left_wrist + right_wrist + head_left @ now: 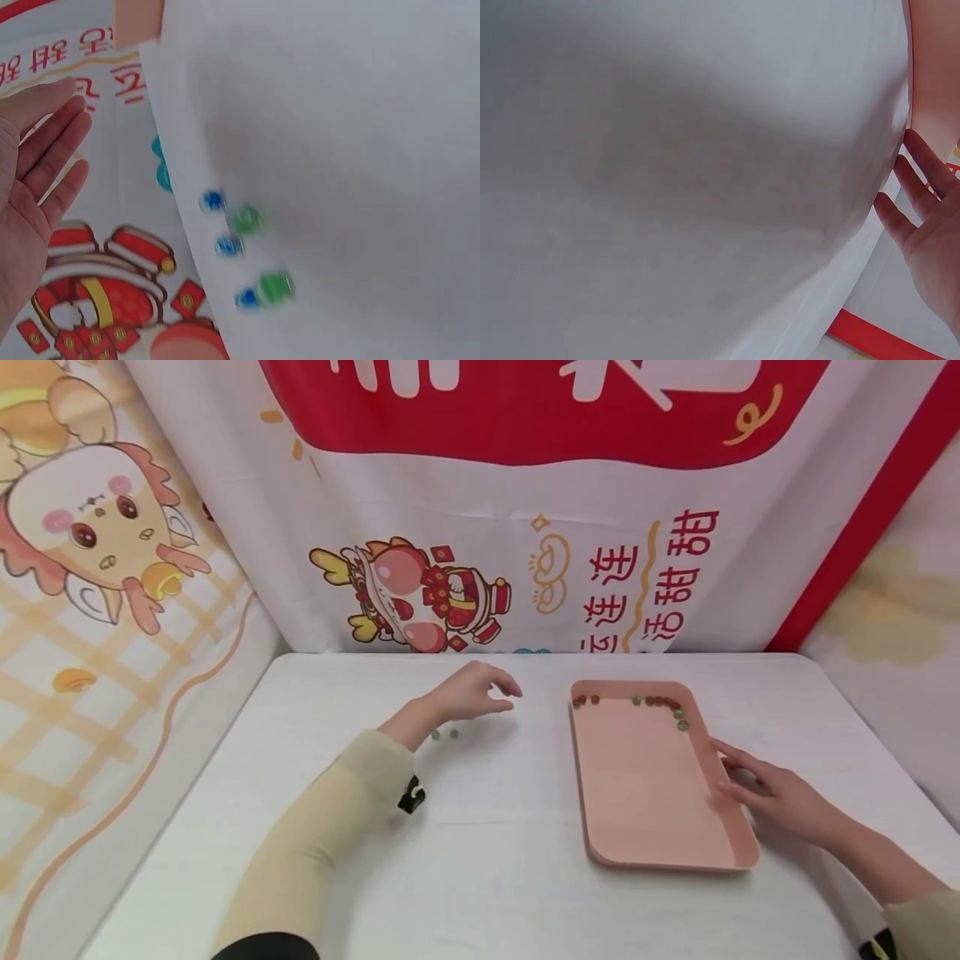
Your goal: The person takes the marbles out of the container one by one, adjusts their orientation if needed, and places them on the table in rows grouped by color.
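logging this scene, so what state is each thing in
Pink tray: flat on the table, open side up, beads inside
Brown beads: in the tray, along its far side
Green beads: some in the tray, two on the table
Blue beads: three, loose on the table
Left hand: above the table, nothing seen held
Right hand: touching the tray's right side

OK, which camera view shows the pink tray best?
The head view: nearly all of the pink tray shows, with beads along its far end and the right hand at its side. The left wrist view catches only a small piece; the right wrist view, only part beside the fingers.
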{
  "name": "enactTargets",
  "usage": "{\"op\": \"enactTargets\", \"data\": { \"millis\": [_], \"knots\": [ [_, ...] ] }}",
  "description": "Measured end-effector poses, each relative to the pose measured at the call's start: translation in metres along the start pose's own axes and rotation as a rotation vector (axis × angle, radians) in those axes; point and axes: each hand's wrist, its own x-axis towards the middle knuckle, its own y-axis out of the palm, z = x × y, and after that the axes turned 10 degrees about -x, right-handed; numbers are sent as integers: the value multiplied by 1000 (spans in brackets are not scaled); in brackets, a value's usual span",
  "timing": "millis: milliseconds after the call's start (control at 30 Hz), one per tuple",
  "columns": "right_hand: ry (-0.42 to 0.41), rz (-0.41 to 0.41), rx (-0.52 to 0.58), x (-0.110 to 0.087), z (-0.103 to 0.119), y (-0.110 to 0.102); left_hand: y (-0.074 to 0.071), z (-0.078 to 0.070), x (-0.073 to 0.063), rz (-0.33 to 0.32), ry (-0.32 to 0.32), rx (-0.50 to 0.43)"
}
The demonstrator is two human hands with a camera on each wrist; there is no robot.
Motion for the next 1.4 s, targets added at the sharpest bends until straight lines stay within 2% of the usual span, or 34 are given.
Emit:
{"op": "enactTargets", "data": {
  "millis": [300,467,633,800,1000,1400],
  "knots": [
    [-3,-2,3,1,-2,1,39,-18,54,50,51,26],
    [-15,-7,1,3,-1,-1,57,-31,77,65,105,33],
    [-1,4,0,4,-1,-4,69,-48,96,87,141,60],
    [7,9,-3,4,-3,-4,77,-61,115,129,143,125],
    [-4,3,9,3,-3,-4,86,-67,135,154,123,184],
    [-31,-11,-2,2,-5,-3,102,-70,155,177,75,179]
  ]
}}
